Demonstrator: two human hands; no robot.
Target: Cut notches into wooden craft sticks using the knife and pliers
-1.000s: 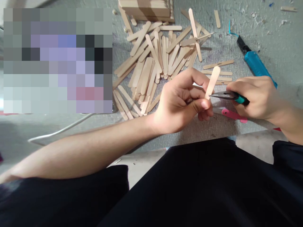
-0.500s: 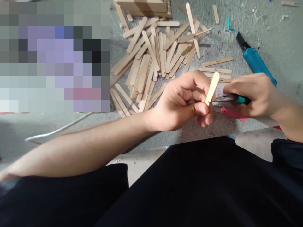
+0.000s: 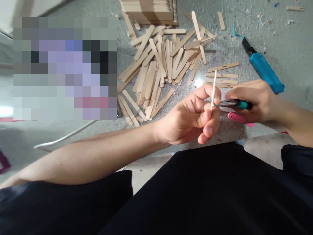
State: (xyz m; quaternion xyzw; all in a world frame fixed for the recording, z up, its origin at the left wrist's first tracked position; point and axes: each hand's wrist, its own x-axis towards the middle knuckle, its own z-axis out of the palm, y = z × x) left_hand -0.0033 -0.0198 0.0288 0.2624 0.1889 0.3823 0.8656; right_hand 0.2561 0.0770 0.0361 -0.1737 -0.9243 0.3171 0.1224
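My left hand (image 3: 193,114) pinches a wooden popsicle stick (image 3: 214,85) between thumb and fingers; the stick stands nearly upright and shows its thin edge. My right hand (image 3: 256,99) is wrapped round a pair of pliers (image 3: 227,103) with black and teal handles. The narrow metal jaws point left and touch the stick near its middle; whether they bite into it I cannot tell. Beneath the right hand a pink-handled tool (image 3: 238,118) lies on the table, partly hidden. Just beyond the hands are several notched sticks (image 3: 222,75), laid side by side.
A loose pile of popsicle sticks (image 3: 156,70) spreads across the table (image 3: 281,39), with stacked bundles (image 3: 149,14) behind. Some sticks stand joined in a cross (image 3: 200,41). At the right lies a blue utility knife (image 3: 266,72). A white cable (image 3: 66,135) runs at the left.
The stick in my left hand has turned from showing its flat face to showing its edge. The plier jaws now meet it. My head view has shifted slightly.
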